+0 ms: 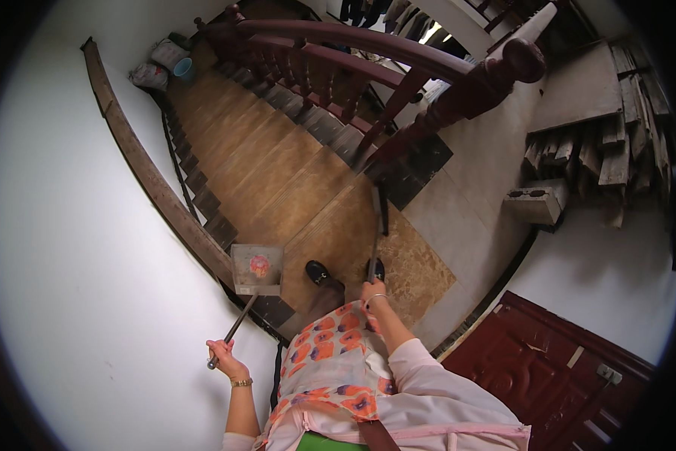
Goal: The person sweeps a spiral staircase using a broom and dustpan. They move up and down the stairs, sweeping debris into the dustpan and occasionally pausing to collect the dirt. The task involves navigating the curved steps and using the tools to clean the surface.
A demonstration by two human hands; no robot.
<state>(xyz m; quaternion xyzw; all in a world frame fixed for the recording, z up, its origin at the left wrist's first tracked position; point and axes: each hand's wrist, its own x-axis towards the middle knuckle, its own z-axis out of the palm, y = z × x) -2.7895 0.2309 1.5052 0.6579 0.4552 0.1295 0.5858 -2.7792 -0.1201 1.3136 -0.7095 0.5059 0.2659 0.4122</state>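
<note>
My left hand grips the dark handle of a long-handled dustpan near its knobbed end. The grey pan hangs at the left of the top stair, beside the wooden rail, with a red and pink patch on it. My right hand, with a bracelet at the wrist, is closed around the stick of a broom. The dark broom head reaches the brown tiled floor near the dark newel base. My black shoes stand between the two tools.
Brown tiled stairs descend ahead. A dark red balustrade flanks them on the right, a wooden wall rail on the left. Sacks and a blue bucket stand below. Stacked planks and a red door are at right.
</note>
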